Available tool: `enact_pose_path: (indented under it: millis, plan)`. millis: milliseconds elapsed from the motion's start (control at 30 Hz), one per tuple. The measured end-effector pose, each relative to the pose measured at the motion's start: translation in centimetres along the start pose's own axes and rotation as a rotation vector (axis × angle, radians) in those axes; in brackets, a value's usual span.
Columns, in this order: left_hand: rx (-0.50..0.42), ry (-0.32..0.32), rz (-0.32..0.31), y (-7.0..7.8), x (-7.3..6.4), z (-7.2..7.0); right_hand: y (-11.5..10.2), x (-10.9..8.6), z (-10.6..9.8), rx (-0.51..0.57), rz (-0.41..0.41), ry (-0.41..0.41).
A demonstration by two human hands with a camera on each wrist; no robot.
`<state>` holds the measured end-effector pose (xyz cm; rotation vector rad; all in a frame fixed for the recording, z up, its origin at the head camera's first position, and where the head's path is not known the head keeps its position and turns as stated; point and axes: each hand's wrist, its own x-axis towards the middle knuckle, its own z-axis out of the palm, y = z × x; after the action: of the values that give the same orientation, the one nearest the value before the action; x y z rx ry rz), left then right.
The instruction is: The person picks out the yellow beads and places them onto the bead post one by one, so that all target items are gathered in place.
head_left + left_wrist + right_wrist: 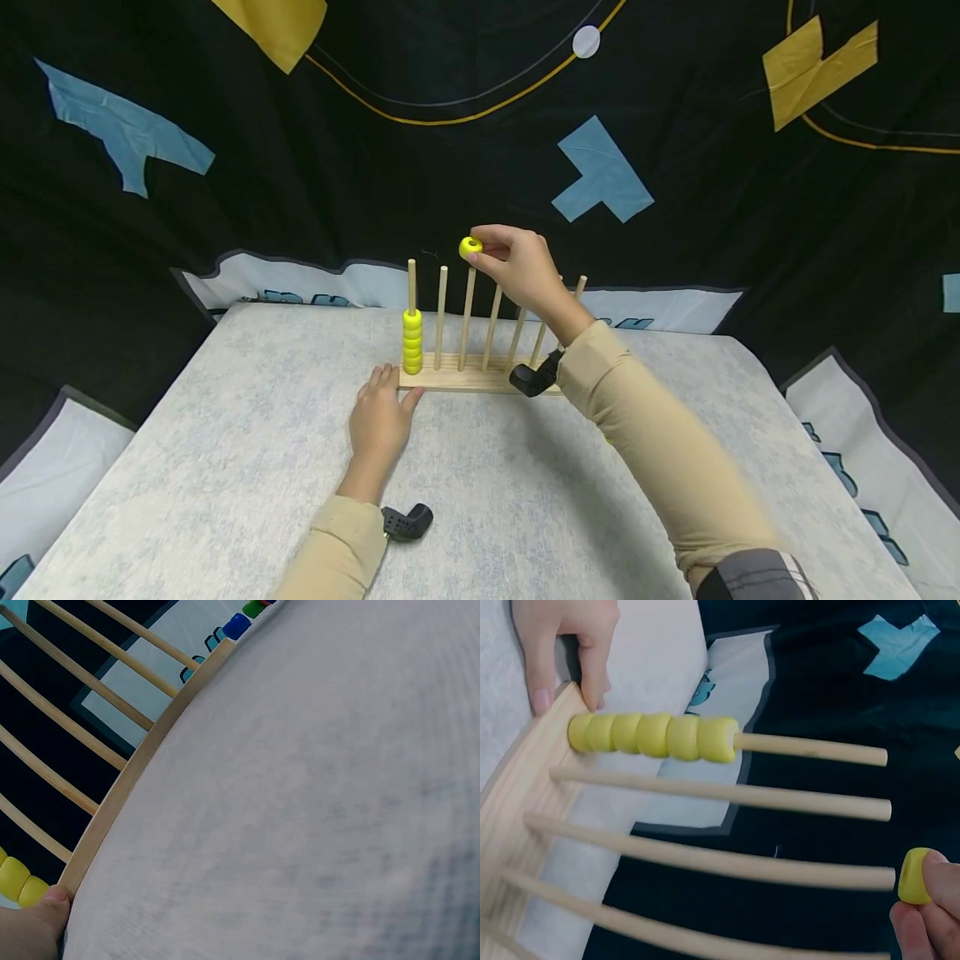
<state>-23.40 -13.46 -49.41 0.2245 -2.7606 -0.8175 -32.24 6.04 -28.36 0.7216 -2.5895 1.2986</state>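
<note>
A wooden rack stands on the table, its flat base (450,379) carrying a row of upright pegs. Several yellow beads (412,342) are stacked on its leftmost peg; the bare upper part of that peg (810,748) shows above them. My right hand (521,262) pinches a single yellow bead (913,876) between thumb and fingers. That bead is right at the top of the third peg (825,874) from the left, its hole showing in the head view. At the base's left end, my left hand (381,417) grips the board, with the thumb (54,896) on its front edge.
Beyond the rack's far end lie a blue bead (237,627) and a green bead (253,608). A yellow bit (608,439) peeks out beside the right sleeve (660,450). Behind the table (225,450) hangs a dark cloth (420,183) with blue and yellow patches.
</note>
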Motion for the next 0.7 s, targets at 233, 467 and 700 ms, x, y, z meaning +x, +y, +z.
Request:
enact_pose_path:
  millis: [233, 467, 700]
  plan:
    - [0.000, -0.006, 0.000, -0.1, 0.0, -0.1, -1.2, 0.9, 2.0, -0.002, -0.028, -0.036]
    - [0.007, 0.000, 0.000, -0.2, 0.0, 0.0, -2.4, 1.3, 3.5, 0.012, -0.034, -0.061]
    - [0.014, 0.007, 0.007, -0.3, 0.1, 0.1, -3.1, 1.4, 4.5, 0.022, -0.052, -0.086]
